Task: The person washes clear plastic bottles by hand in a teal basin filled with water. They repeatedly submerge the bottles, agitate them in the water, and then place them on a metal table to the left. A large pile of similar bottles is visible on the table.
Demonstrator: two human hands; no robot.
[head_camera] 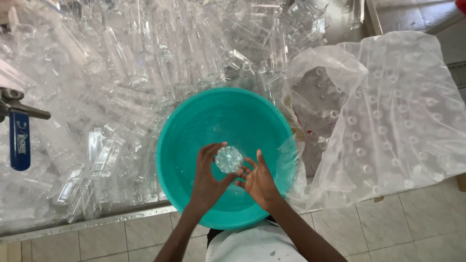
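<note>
Left hand (208, 177): our fingers (209, 151) curl up around the left side of a clear plastic bottle (228, 159), thumb coming in from below. Bottle is seen end-on, so we get its ribbed round base facing the camera. Grip is narrow, closed on the bottle.

Right hand (258, 182): fingers (249, 165) loosely spread, palm up, tips touching the bottle's lower right edge. We can't tell if this hand really grips or just steadies it; it looks half open.

Bottle sits between both hands, held above the middle of a teal round basin (179, 145). Some water shows at the basin bottom, with glints around the hands. Whether the bottle touches the water, we can't tell.

Basin rests at the near edge of a metal desk (97, 222), its rim overhanging the desk edge toward us.

Left of and behind the basin: a big heap of clear plastic bottles (111, 87), lying in all directions, covering most of the desk.

Right of the basin: a large translucent plastic bag (388, 111), filled with more bottles, round ends showing through the film. Bag touches the basin's right rim and hangs over the desk edge.

Far left: a metal valve with a blue lever handle (19, 140) pointing down.

Below the desk: beige tiled floor (412, 228). Our pale garment (252, 245) shows at the bottom centre.
</note>
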